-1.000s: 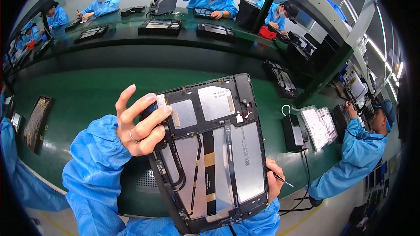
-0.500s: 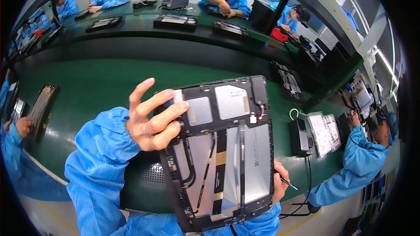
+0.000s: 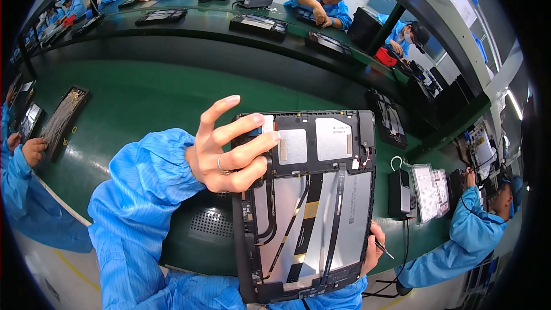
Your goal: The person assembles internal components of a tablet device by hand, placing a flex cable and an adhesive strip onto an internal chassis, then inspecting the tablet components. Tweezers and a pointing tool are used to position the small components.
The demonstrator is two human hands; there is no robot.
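An opened tablet [image 3: 346, 212] is held tilted in front of me, its inner side showing silver plates, black flat cables and a small red-and-black wire. My left hand [image 3: 232, 158] bends over the upper left part of the tablet. Two of its fingertips rest by a small white piece [image 3: 268, 123], the top finger sticks up free, and the lower fingers curl in at the side. At the lower right edge my right hand [image 3: 373, 247] grips the tablet, mostly hidden behind it. A thin pointed tool [image 3: 383, 249] with a dark handle pokes out from that hand.
A black box-shaped device [image 3: 399, 195] and clear-sleeved sheets [image 3: 425, 192] stand at right. Left lies a dark tray of thin strips [image 3: 66, 115], with a co-worker's hand [image 3: 34, 152] on it. More opened tablets [image 3: 258, 24] line the far bench; several people work around. Perforated plate [image 3: 211, 225] below.
The tablet and both hands have shifted right in the view, and the tablet looks more upright. The surroundings have also slid right as the view turned. Both hands keep their places on the tablet.
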